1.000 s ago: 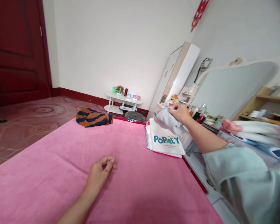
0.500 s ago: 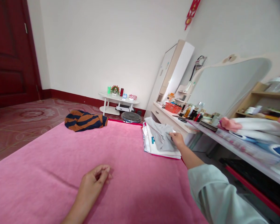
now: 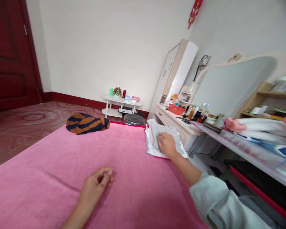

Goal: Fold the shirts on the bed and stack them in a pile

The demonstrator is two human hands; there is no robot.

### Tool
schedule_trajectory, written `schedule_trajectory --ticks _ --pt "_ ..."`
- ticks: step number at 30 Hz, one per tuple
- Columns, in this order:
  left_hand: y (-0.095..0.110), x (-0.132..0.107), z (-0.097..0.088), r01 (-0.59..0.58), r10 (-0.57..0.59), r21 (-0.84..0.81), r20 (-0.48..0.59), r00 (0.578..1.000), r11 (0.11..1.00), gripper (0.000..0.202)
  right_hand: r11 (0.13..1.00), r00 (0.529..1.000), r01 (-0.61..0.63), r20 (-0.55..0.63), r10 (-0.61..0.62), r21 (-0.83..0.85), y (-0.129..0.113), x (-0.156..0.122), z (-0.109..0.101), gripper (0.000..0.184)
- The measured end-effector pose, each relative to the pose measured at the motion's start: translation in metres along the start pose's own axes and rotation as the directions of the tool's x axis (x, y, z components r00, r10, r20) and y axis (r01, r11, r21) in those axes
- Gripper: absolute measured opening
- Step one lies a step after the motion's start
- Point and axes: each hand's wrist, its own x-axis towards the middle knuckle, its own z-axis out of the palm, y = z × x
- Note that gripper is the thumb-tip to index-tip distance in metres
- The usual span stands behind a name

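My right hand [image 3: 166, 144] lies flat with fingers stretched out on a grey garment [image 3: 164, 133] that tops a small stack of folded white clothes [image 3: 151, 145] at the right edge of the pink bed cover [image 3: 62, 165]. My left hand [image 3: 95, 186] rests on the pink cover near me, its fingers loosely curled with nothing visible in them. A crumpled navy and orange striped garment [image 3: 87, 122] lies at the far left corner of the cover.
A dressing table [image 3: 181, 125] with a mirror, a red basket [image 3: 176, 109] and bottles stands right of the bed. A small white side table [image 3: 120, 103] and a round black device [image 3: 133, 119] sit by the far wall. A dark red door [image 3: 7, 57] is at left.
My right hand brought the grey garment down from the air onto the white stack and now presses flat on it. My left hand has stayed in place.
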Motion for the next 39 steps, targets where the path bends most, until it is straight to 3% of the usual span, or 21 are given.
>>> schedule_trajectory --ticks 2,3,6,8,9,11,13,14,16,19,23,29,31,33,37,39 --pt "0.001 -0.001 0.000 0.002 -0.002 -0.002 0.012 1.000 1.000 0.040 0.981 0.973 0.175 0.140 -0.185 0.081 -0.020 -0.007 0.011 0.012" --pt "0.000 -0.001 -0.001 0.001 -0.001 0.003 0.022 1.000 1.000 0.040 0.974 0.960 0.200 0.179 -0.217 0.108 -0.026 -0.010 0.014 0.010" --pt "-0.003 0.000 0.000 -0.007 0.006 0.029 0.034 0.999 1.000 0.040 0.994 0.989 0.075 0.123 -0.085 0.084 -0.023 -0.013 0.017 0.020" --pt "-0.005 0.001 0.000 -0.015 0.013 0.044 0.028 1.000 0.999 0.040 0.992 0.993 -0.120 -0.008 0.120 0.027 -0.008 -0.014 0.012 0.028" --pt "-0.005 0.001 0.000 -0.019 0.018 0.050 0.027 0.999 0.999 0.039 0.967 0.963 -0.256 -0.088 0.254 -0.004 0.002 -0.014 0.008 0.033" --pt "-0.005 0.001 0.000 -0.030 0.028 0.065 0.037 0.999 0.997 0.038 0.850 0.834 -0.525 -0.223 0.505 -0.040 0.023 -0.017 0.002 0.041" --pt "-0.005 0.001 0.000 -0.038 0.034 0.076 0.049 0.998 0.996 0.037 0.717 0.699 -0.696 -0.272 0.661 -0.045 0.043 -0.020 0.000 0.050" --pt "-0.005 0.001 -0.001 -0.039 0.035 0.078 0.053 0.998 0.996 0.038 0.680 0.666 -0.732 -0.257 0.700 -0.047 0.051 -0.021 0.000 0.052" --pt "-0.006 0.002 -0.001 -0.038 0.034 0.079 0.057 0.998 0.996 0.038 0.657 0.654 -0.752 -0.193 0.732 -0.055 0.064 -0.020 0.000 0.049" --pt "-0.009 0.002 -0.001 -0.038 0.032 0.080 0.071 0.997 0.996 0.040 0.675 0.676 -0.736 -0.124 0.726 -0.058 0.077 -0.010 -0.005 0.039" --pt "-0.011 0.002 0.000 -0.044 0.038 0.087 0.073 0.997 0.995 0.038 0.678 0.675 -0.734 -0.157 0.721 -0.041 0.092 0.002 -0.017 0.044" --pt "-0.011 0.000 0.000 -0.036 0.029 0.102 0.077 0.997 0.994 0.037 0.635 0.635 -0.770 -0.168 0.754 -0.058 0.098 -0.029 -0.011 0.034" --pt "-0.011 0.000 0.000 -0.045 0.036 0.109 0.080 0.996 0.993 0.036 0.622 0.622 -0.780 -0.199 0.757 -0.072 0.092 -0.038 -0.008 0.039" --pt "-0.011 0.000 0.000 -0.051 0.040 0.123 0.083 0.996 0.991 0.035 0.692 0.690 -0.715 -0.263 0.674 -0.103 0.081 -0.036 -0.009 0.048" --pt "-0.011 0.001 0.000 -0.055 0.042 0.142 0.093 0.995 0.988 0.034 0.919 0.923 -0.339 -0.262 0.283 -0.202 0.051 -0.010 -0.009 0.043" --pt "-0.012 0.001 0.000 -0.057 0.043 0.139 0.100 0.994 0.989 0.034 0.952 0.966 -0.208 -0.202 0.163 -0.225 0.041 0.003 0.001 0.045"
